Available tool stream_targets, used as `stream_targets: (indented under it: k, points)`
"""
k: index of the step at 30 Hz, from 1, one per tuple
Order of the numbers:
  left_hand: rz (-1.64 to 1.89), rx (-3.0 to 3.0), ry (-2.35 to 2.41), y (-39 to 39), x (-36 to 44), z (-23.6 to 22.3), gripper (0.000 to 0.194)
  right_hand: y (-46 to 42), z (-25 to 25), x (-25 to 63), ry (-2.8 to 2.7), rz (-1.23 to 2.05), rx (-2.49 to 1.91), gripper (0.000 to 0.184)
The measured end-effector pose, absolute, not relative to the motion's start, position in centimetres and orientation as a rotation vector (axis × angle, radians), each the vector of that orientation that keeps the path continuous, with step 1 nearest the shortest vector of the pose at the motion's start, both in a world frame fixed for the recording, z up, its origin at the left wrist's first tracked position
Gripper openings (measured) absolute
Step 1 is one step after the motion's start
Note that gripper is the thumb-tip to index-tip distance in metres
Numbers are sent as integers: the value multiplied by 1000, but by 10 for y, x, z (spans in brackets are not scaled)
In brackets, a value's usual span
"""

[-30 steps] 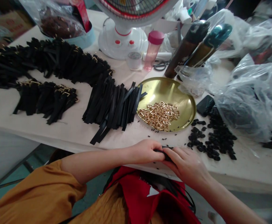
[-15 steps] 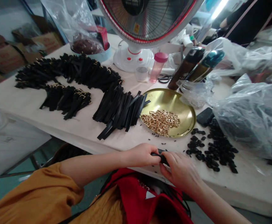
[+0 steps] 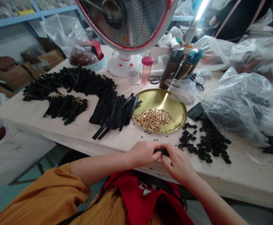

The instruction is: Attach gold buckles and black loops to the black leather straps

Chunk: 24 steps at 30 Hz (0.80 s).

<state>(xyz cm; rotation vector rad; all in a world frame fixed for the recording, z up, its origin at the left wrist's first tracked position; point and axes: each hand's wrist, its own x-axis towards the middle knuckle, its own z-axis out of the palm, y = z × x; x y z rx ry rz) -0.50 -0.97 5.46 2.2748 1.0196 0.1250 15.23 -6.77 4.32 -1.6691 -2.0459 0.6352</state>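
Over the table's front edge, my left hand (image 3: 145, 153) and my right hand (image 3: 177, 159) meet, both closed on one black strap (image 3: 161, 151). Most of the strap is hidden by my fingers. Just beyond them is a round gold tray (image 3: 174, 101) with a heap of small gold buckles (image 3: 153, 119). Left of the tray, a pile of flat black straps (image 3: 114, 111) partly overlaps its rim. Small black loops (image 3: 211, 143) lie scattered to the right of my right hand.
Bundles of black straps with gold buckles (image 3: 68, 81) cover the back left. A fan (image 3: 124, 62) stands at the back, beside a pink-lidded bottle (image 3: 147, 70), scissors (image 3: 155, 80) and two spray cans (image 3: 171, 68). Clear plastic bags (image 3: 246, 103) crowd the right side.
The camera view has tilted up and shifted, bringing more of the fan and shelves into sight. Both hands stay together on the black strap, of which less shows now.
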Motion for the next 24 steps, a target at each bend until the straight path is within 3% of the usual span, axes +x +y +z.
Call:
stream_targets:
  k: [4, 18, 24]
  points:
    - [69, 2521, 1030, -16, -4, 59, 26, -68, 48, 165, -1962, 926, -1683, 23]
    - [99, 2761, 952, -22, -4, 44, 25, -67, 28, 150, -1844, 978, -1671, 25]
    - [94, 2446, 1036, -16, -13, 55, 27, -70, 32, 150, -2206, 468, -1561, 40]
